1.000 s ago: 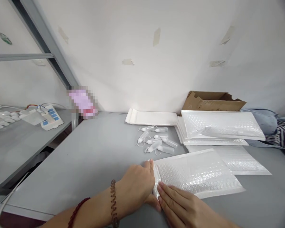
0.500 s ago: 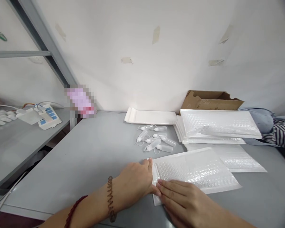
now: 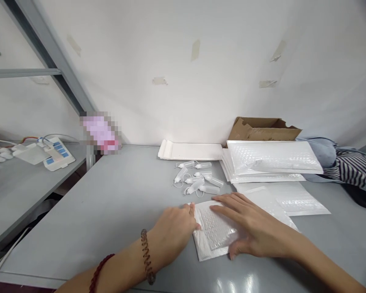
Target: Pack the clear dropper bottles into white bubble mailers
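Flap of near bubble mailer [image 3: 215, 234] folded over; pressed flat by open left hand [image 3: 175, 232] and open right hand [image 3: 253, 230]; seal not yet confirmed.

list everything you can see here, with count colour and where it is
bubble mailer: one, white, near table edge, under both hands
loose bubble mailer: one, white, flat behind the right hand
stack of bubble mailers: several, white, far right of table
small dropper bottles: about eight, clear with white caps, table centre
flat white tray: one, by the wall
cardboard box: one, brown, behind the stack
clothing: blue and striped, far right
table: one, grey
device with blue buttons: one, white, on the left side table
left hand: on the mailer's left edge, two bracelets on the wrist
right hand: flat on the mailer
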### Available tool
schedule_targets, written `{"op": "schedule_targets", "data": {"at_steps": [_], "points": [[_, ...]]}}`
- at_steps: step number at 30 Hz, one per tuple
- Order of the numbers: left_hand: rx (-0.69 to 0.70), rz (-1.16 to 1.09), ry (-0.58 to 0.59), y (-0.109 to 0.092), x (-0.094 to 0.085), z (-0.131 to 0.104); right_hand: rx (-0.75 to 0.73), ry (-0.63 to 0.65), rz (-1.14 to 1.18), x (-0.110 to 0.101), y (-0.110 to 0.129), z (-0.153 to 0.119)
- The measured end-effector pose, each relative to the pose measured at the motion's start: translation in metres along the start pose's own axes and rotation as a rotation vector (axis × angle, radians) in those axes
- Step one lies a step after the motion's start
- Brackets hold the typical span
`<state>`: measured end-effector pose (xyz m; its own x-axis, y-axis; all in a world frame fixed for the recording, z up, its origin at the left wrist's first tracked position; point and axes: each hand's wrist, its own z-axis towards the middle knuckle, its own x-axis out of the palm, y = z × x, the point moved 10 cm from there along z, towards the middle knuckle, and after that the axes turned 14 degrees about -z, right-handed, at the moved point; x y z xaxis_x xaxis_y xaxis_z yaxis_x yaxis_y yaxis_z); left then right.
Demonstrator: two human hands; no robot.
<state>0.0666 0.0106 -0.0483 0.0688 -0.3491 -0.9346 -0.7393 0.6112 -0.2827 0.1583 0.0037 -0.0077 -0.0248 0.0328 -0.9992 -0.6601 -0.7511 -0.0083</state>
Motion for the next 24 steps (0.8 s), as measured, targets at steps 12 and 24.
{"op": "schedule_targets", "data": {"at_steps": [12,24], "points": [[0.002,-0.07,-0.082,-0.002,-0.02,-0.003,-0.013,0.103,0.001,-0.002,0.013,-0.015],[0.125,-0.134,-0.073,-0.01,-0.036,-0.01,-0.01,-0.004,-0.182,0.005,0.016,-0.011]]}}
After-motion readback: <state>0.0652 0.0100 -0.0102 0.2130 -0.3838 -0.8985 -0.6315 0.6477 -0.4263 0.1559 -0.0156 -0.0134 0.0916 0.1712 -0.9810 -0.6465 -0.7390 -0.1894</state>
